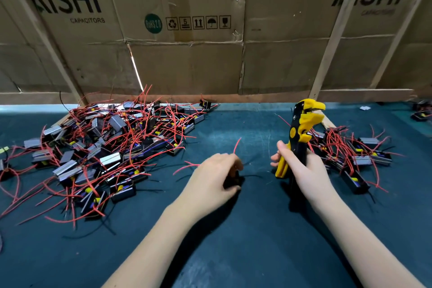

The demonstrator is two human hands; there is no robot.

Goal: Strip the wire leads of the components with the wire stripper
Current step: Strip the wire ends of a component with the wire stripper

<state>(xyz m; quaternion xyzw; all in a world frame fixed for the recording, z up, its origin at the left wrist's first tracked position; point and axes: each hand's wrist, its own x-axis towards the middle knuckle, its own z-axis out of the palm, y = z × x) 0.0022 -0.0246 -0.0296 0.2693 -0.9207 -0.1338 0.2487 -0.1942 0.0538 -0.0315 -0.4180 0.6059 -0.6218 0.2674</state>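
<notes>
While your left hand (216,176) curls around one small black component (233,182) on the green mat (233,252), pick out a single lead before you bring the tool across. A red wire (236,146) rises from behind your fingers and thin black leads (253,176) stick out to the right; I judge the red one the easier to present, since it already stands free. Pinch the body low so the lead end points toward the tool, and keep your fingertips well back from where the blades will close.

Far to the left, the big heap of components (105,147) sprawls with red wires tangled over grey and black bodies. Its loose strands reach near your left hand, so lift the piece clear of them or a neighbour's wire may drag along or slip into the tool.

Moving right, your right hand (301,168) grips the yellow and black wire stripper (301,128) by its handles, head upright and its yellow jaws standing apart, well above the mat. Tip the head down toward the lead rather than raising the component high, seat only the wire tip, then squeeze steadily.

Further right lies a smaller pile of components (355,154), close behind the tool; whether these are stripped I cannot tell. Watch that its wires do not catch the handles. Flattened cardboard boxes (187,30) wall off the far edge.
</notes>
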